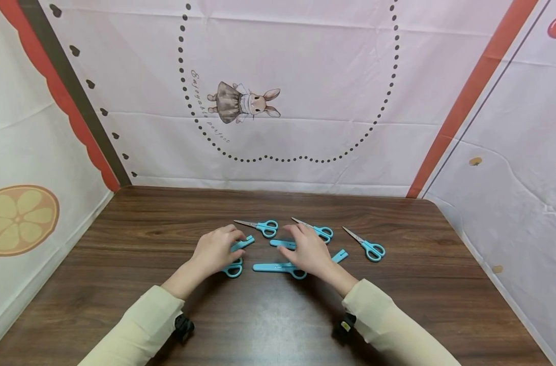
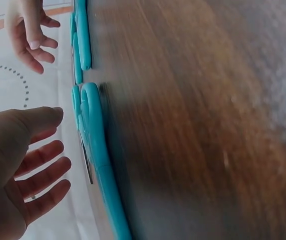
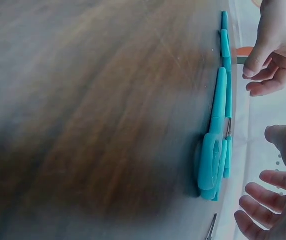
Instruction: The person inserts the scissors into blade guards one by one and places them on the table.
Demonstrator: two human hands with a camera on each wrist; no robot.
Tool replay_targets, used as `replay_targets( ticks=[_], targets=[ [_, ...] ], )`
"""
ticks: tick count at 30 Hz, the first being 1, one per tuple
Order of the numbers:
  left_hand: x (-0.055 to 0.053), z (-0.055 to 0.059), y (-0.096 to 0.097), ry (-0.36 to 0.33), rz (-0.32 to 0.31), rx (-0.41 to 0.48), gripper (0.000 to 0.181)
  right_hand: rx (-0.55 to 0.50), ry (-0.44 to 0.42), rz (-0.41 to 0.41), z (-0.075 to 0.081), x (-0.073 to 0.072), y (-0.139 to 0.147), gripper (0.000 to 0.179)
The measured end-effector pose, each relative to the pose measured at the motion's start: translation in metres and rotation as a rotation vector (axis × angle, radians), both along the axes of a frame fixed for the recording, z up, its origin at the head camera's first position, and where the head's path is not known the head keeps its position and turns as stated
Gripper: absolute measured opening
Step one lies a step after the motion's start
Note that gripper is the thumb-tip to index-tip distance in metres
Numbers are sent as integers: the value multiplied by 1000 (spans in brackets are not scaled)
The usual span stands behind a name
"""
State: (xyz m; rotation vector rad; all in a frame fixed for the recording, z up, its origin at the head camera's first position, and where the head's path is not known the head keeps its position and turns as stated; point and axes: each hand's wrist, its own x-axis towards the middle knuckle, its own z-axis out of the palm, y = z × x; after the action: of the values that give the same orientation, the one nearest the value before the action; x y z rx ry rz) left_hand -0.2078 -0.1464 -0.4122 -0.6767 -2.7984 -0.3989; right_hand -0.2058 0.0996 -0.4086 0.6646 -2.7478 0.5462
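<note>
Below spread, empty fingers of the right hand [image 1: 309, 252], capped scissors [image 1: 274, 267], long axis left-to-right; left hand [image 1: 215, 249], likewise spread, farther.

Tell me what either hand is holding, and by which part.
Nothing is held: the left hand and the right hand both hover open above the blue scissors, apart from them.

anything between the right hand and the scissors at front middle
Nothing visible: in the right wrist view, only an open gap shows between the right hand and the front middle scissors.
</note>
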Motion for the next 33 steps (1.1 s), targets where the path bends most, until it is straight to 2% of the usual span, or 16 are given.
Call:
replay_targets(
  ticks=[13,23,33],
  targets=[
    [-10,-4,-4,-99,88,-2,28,-33,-113,-34,1,-15,-11,59],
    [-18,-1,1,-194,149,-31,30,-32,-152,-81,-1,-26,-19,61],
    [-22,-4,1,-247,172,-48,29,-11,-186,-113,-3,-32,-30,63]
  ],
)
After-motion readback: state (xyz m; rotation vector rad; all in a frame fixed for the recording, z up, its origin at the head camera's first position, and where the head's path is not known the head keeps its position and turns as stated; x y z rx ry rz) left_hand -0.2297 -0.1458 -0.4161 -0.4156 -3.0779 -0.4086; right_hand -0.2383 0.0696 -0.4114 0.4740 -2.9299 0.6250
